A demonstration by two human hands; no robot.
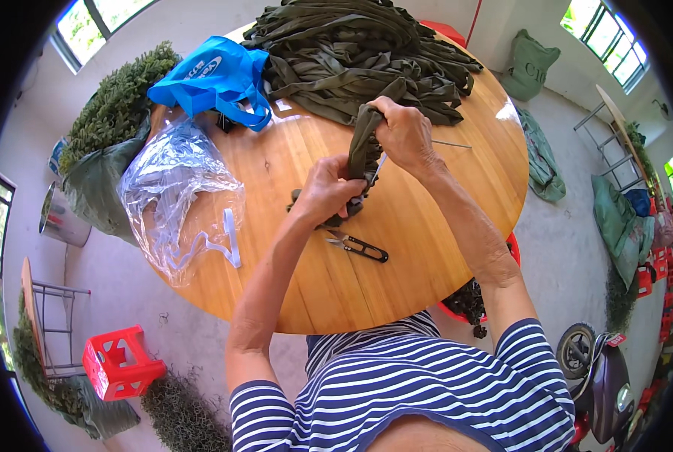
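Near the middle of the frame, a strip of dark olive fabric stood stretched upright between the person's two hands, above the round wooden table. The right hand, the higher one, had its fingers closed on the strip's upper end; the left hand pinched it lower down, thumb against curled fingers. Below the left hand, a dark bunched part lay close to the tabletop, though whether it belonged to the same strip could not be told. The step in hand appeared to be working the cloth between both grips, perhaps gathering or straightening it. The next move seemed to call for a firm lower pinch while the upper fingers eased along the fabric without twisting it. Black-handled snips lay just below the hands, untouched, and a large heap of similar olive cloth filled the top centre.
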